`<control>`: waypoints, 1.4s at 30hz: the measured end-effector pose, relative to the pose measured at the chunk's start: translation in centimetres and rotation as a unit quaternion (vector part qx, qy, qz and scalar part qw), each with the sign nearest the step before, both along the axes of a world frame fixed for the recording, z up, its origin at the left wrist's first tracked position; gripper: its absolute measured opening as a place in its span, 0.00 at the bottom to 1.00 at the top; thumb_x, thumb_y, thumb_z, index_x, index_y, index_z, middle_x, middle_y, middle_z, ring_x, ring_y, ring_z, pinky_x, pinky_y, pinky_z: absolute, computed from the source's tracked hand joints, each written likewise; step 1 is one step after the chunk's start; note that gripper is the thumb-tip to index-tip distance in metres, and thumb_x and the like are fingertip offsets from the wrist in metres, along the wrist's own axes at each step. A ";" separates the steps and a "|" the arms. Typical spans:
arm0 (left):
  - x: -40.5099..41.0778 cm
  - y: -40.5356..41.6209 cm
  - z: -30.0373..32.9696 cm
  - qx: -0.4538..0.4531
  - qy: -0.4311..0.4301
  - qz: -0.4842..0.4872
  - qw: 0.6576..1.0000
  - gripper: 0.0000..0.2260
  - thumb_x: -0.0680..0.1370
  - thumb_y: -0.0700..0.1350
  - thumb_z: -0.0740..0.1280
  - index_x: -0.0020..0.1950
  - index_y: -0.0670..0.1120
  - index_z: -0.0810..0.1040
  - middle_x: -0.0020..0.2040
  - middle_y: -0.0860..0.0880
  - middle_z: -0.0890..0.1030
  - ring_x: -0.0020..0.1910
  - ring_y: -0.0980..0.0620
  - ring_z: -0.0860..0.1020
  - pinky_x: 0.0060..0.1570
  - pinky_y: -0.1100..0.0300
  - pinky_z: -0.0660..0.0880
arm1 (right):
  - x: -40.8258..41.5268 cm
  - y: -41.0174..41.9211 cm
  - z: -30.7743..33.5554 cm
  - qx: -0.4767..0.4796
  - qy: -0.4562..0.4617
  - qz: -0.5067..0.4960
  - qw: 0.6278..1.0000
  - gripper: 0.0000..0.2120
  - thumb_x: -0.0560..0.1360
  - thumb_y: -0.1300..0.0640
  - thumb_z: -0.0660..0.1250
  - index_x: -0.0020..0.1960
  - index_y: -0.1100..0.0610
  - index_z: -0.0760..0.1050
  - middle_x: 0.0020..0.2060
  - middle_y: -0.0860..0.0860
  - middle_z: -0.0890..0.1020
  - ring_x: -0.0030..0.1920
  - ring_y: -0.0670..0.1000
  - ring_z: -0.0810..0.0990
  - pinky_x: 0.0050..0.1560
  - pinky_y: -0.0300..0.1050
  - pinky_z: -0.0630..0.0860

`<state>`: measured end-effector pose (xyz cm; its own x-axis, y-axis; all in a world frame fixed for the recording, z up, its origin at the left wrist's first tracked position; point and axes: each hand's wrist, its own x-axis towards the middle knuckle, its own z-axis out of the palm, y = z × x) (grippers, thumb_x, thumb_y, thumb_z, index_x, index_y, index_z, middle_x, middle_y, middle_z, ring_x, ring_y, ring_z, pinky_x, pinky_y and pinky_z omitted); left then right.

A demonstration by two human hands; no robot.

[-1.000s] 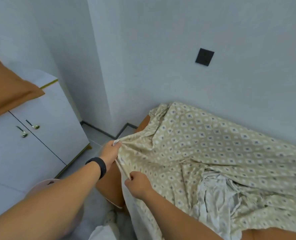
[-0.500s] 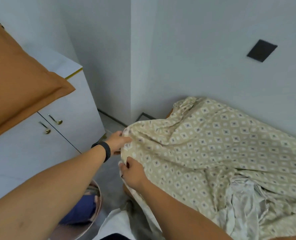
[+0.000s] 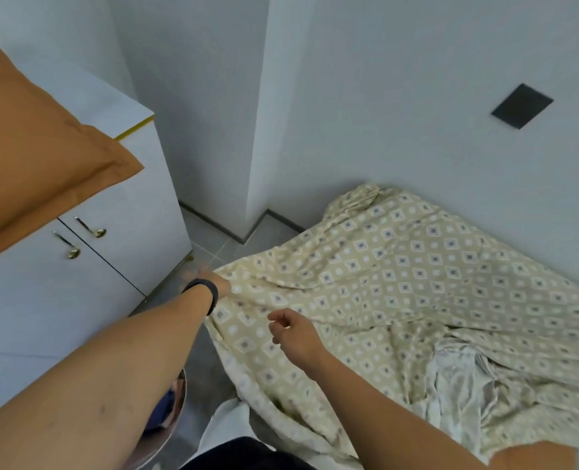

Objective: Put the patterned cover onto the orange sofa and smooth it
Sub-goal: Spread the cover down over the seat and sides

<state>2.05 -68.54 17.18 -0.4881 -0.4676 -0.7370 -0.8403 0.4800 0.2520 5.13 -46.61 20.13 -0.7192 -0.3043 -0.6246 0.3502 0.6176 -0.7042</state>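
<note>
Gripping the patterned cover (image 3: 399, 283) edge, left hand (image 3: 210, 283); right hand (image 3: 294, 334) hovers loosely curled above.

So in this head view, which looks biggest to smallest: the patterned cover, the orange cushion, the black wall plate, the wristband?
1. Patterned cover
2. Orange cushion, though it is nearer the camera
3. Black wall plate
4. Wristband, only partly visible

The patterned cover (image 3: 416, 300), beige with small grey and white diamonds, lies rumpled over the orange sofa (image 3: 532, 456), hiding nearly all of it. Its pale underside shows in a bunched fold at lower right, and its near left edge hangs down toward the floor.
</note>
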 end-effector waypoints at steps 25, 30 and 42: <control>5.7 17.2 -3.2 0.077 -0.014 -0.248 0.965 0.04 0.80 0.46 0.64 0.48 0.46 0.74 0.45 0.46 0.75 0.43 0.47 0.73 0.44 0.56 0.70 | 2.7 13.3 -3.4 -0.001 -0.066 -0.101 0.993 0.10 0.79 0.58 0.63 0.59 0.54 0.78 0.46 0.50 0.81 0.43 0.51 0.80 0.46 0.46 0.78; 9.3 17.3 -7.1 0.071 -0.032 -0.153 0.985 0.10 0.76 0.43 0.64 0.36 0.47 0.67 0.33 0.46 0.68 0.33 0.48 0.67 0.36 0.57 0.63 | 3.8 14.7 -8.6 0.064 -0.052 -0.053 0.995 0.11 0.77 0.58 0.64 0.58 0.54 0.80 0.49 0.51 0.83 0.47 0.54 0.82 0.49 0.46 0.78; 10.6 15.4 -20.5 -0.006 -0.035 -0.184 0.982 0.27 0.78 0.53 0.69 0.70 0.45 0.62 0.67 0.43 0.70 0.58 0.38 0.77 0.47 0.51 0.71 | 5.8 11.5 -21.5 0.246 -0.028 0.143 0.958 0.22 0.78 0.48 0.65 0.70 0.50 0.66 0.62 0.51 0.75 0.61 0.56 0.76 0.57 0.53 0.76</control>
